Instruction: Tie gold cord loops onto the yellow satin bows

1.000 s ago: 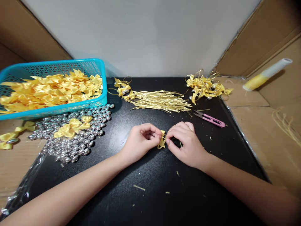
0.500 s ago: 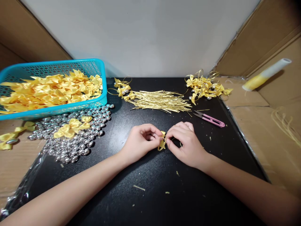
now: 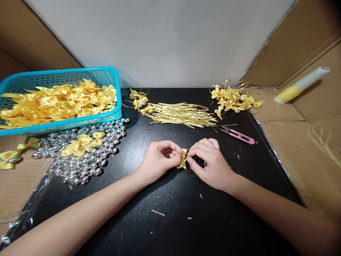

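Observation:
Between my fingertips, low over the black tabletop (image 3: pixel 128 220), is a yellow ribbon bow (image 3: pixel 183 164) with a thin gold cord at it. My left hand (image 3: pixel 161 158) pinches the bow from the left with thumb and forefinger. From the right, my right hand (image 3: pixel 209 161) pinches the gold cord close beside the bow. Fingers hide most of the bow and the cord. Ahead of my hands lies a bundle of cut gold cords (image 3: pixel 182 115). Pink thread snips (image 3: pixel 237 136) rest on the table beyond my right hand.
A turquoise basket (image 3: pixel 118 96) full of yellow bows stands at the back left. Silver beads (image 3: pixel 82 165) are spread before it, with several bows (image 3: pixel 80 145) on top. Bows with cord loops (image 3: pixel 231 97) are heaped at the back right. A yellow-white tube (image 3: pixel 301 85) leans near cardboard.
My hands stay nearly in place, still pinching. The bow and its cord have shifted and turned slightly between my fingertips.

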`<state>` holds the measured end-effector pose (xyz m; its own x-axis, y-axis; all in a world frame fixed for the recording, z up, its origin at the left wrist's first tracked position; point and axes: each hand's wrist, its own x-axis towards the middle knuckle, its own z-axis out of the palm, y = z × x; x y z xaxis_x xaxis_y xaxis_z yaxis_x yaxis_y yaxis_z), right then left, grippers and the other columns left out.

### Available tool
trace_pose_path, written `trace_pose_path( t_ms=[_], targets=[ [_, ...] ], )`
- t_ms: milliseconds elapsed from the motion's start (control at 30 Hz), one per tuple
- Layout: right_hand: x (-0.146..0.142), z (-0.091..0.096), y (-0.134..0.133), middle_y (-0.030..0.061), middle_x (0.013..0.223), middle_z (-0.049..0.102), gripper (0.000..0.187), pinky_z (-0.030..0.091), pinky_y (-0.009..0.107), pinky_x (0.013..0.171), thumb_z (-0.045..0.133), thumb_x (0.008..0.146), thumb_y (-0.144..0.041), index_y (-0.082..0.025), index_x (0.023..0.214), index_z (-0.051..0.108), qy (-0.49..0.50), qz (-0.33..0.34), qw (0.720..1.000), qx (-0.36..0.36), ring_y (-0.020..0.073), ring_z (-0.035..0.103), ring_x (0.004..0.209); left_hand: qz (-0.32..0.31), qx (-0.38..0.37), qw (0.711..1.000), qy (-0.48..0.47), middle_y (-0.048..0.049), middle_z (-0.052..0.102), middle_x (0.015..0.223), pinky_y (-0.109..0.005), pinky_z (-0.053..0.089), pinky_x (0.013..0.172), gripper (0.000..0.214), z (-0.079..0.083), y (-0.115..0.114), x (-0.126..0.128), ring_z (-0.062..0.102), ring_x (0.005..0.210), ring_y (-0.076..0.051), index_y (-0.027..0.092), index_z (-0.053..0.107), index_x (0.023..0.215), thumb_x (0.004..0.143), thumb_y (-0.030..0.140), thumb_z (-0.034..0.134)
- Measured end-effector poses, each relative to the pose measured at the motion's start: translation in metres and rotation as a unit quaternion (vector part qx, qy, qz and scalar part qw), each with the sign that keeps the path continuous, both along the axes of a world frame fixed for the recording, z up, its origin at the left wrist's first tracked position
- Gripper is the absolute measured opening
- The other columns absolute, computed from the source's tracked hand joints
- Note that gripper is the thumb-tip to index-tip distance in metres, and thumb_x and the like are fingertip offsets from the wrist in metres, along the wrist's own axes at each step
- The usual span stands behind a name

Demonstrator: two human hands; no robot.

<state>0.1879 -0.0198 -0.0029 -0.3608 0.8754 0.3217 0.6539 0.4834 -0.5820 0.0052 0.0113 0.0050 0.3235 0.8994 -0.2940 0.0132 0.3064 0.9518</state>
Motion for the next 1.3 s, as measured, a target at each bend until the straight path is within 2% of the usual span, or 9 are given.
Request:
trace_pose_path(
  t_ms=[200,633,1133,1300],
  targets=[
    [0.0006,-0.0003,0.0,-0.0004,0.077,0.067,0.011,0.029,0.036,0.081,0.056,0.087,-0.018,-0.02,0.077,0.059,-0.001,0.004,1.0,-0.002,0.0173,0.055,0.081,-0.008,0.022,1.0,-0.013,0.0018,0.064,0.06,-0.014,0.047,0.052,0.006,0.0017,-0.0004,0.0008,0.055,0.053,-0.005,0.01,0.066,0.065,0.061,0.01,0.072],
    [0.0002,-0.0002,-0.0001,0.0,0.079,0.068,0.012,0.028,0.037,0.081,0.053,0.089,-0.019,-0.02,0.079,0.059,-0.007,0.016,1.0,0.002,0.0171,0.054,0.081,-0.028,0.019,0.999,-0.021,0.0021,0.065,0.063,-0.014,0.048,0.053,0.01,-0.0026,-0.0017,-0.0003,0.057,0.053,-0.004,0.01,0.066,0.067,0.06,0.007,0.073],
    [-0.0005,0.0008,0.0004,0.0,0.078,0.067,0.013,0.028,0.036,0.081,0.054,0.088,-0.018,-0.019,0.076,0.059,-0.008,0.011,1.0,0.001,0.0168,0.054,0.08,0.011,0.004,1.0,-0.01,0.0027,0.062,0.056,-0.015,0.045,0.05,0.009,0.0022,-0.0004,0.002,0.052,0.05,-0.004,0.011,0.066,0.061,0.056,0.009,0.072],
    [-0.0001,0.0004,0.0004,-0.0004,0.077,0.067,0.013,0.029,0.036,0.081,0.053,0.087,-0.018,-0.02,0.076,0.058,-0.005,0.013,1.0,0.001,0.0166,0.054,0.079,0.004,0.015,1.0,-0.008,0.0022,0.062,0.056,-0.016,0.045,0.05,0.009,0.0005,-0.0001,0.0012,0.052,0.05,-0.005,0.012,0.065,0.063,0.058,0.01,0.073]
  ],
)
